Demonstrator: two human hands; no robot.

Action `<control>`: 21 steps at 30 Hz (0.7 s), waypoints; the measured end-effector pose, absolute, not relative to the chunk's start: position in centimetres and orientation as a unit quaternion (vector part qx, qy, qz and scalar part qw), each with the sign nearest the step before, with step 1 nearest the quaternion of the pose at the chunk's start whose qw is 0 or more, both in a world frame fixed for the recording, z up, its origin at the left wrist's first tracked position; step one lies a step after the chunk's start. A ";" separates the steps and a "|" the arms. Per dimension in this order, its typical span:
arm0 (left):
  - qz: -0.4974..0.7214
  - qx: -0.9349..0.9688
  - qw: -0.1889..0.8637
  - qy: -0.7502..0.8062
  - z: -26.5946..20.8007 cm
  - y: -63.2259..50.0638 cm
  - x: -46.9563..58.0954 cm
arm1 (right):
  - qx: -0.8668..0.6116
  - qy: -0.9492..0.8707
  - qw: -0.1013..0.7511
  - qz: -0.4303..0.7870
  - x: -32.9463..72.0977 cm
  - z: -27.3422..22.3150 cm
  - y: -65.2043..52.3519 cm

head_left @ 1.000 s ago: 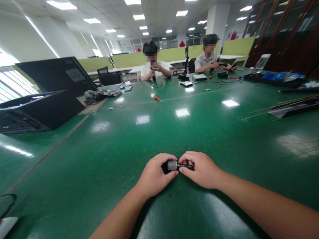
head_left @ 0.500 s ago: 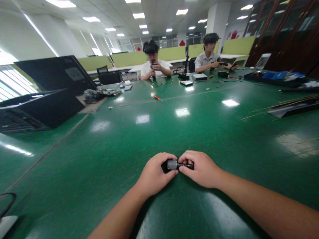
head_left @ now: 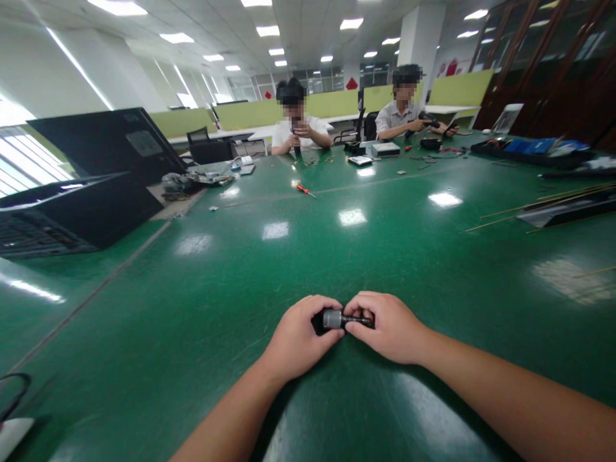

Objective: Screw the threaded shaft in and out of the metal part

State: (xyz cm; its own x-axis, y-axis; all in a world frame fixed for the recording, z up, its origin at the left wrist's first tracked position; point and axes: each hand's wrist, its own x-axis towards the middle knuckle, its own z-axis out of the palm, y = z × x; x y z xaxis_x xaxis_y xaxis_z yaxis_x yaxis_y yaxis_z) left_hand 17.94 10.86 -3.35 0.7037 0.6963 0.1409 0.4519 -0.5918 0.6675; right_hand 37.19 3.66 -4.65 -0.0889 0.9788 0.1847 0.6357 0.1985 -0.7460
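Note:
Near the table's front edge I hold a dark tool with a grey cylindrical collar (head_left: 333, 318), which looks like the nose of a power drill. My left hand (head_left: 301, 333) is closed round it, thumb below and fingers above, hiding the black part behind the collar. From the collar a thin dark shaft (head_left: 357, 319) runs right. The thumb and fingers of my right hand (head_left: 389, 327) are closed on this shaft, and its far end is partly hidden in that hand. The fingertips of both hands nearly meet at the collar's right end.
The green table (head_left: 231, 282) carries an orange screwdriver (head_left: 305, 190) further back. A black computer case (head_left: 72, 215) stands at left, thin rods (head_left: 539, 205) and blue items (head_left: 529, 146) at right. Two people (head_left: 301, 131) sit across the table, one holding a dark tool (head_left: 428, 119).

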 end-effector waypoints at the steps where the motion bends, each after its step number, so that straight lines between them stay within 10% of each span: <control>1: 0.198 0.870 0.308 0.330 -3.4 10.9 17.9 | -0.581 -0.694 0.343 0.251 37.2 -4.7 3.7; 21: 0.201 0.871 0.306 0.328 -3.5 10.8 17.9 | -0.585 -0.694 0.338 0.251 37.1 -4.5 3.6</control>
